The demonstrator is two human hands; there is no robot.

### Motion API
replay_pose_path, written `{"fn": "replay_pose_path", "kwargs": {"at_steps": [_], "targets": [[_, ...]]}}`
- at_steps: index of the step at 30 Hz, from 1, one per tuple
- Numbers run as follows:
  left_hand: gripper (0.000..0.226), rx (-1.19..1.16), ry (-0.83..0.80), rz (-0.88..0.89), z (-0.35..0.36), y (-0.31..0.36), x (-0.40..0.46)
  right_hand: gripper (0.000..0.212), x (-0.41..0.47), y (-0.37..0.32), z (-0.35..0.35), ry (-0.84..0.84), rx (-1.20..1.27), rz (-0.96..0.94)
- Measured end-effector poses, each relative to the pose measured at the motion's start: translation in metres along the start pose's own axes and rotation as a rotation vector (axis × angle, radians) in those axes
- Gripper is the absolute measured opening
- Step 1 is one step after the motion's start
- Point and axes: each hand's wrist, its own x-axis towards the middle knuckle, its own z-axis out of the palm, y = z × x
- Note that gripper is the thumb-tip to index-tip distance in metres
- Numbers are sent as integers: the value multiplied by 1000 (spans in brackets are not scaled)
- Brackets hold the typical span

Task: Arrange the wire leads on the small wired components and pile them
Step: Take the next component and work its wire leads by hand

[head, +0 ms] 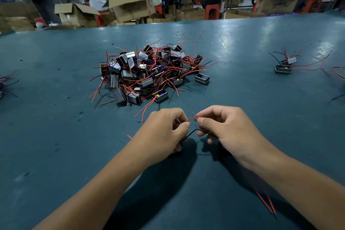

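The counter (242,99) is a broad sheet of dull teal, scuffed, speckled with dark bits and glossy where the ceiling lights strike its far side. Beyond its far edge the room is a busy workshop: open cardboard boxes (130,5) on the floor, red plastic stools (211,11), and people bent over long benches.

In the middle of the counter lies a heap of small components (149,73), boxy little blocks with dark sides and pale shiny faces, tangled in thin red, black and a few blue wires. Well off to the right sit two more components (285,65) apart from the heap, their leads trailing outward.

Close to the near edge, the left hand (164,132) has its fingers curled, thumb and forefinger pinching a short red wire end (190,118). The right hand (224,127) is curled too, pinching another red tip between thumb and forefinger, with a thin black wire (190,134) running between the two hands. Two long red leads (265,201) trail beneath the right forearm toward the counter's near edge.
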Motion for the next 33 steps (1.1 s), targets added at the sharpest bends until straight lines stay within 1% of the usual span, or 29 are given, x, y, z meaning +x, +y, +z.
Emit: {"fn": "replay_pose_path", "kwargs": {"at_steps": [4, 21, 29, 33], "targets": [[19, 4, 4, 16, 0, 0, 0, 9, -1, -1, 1, -19, -12, -21], [18, -45, 2, 6, 1, 1, -1, 15, 4, 8, -1, 8, -67, -53], [18, -7, 1, 32, 2, 2, -2, 9, 5, 9, -1, 1, -40, -98], [18, -3, 6, 38, 2, 1, -2, 7, 5, 10, -3, -34, -36, -103]]}}
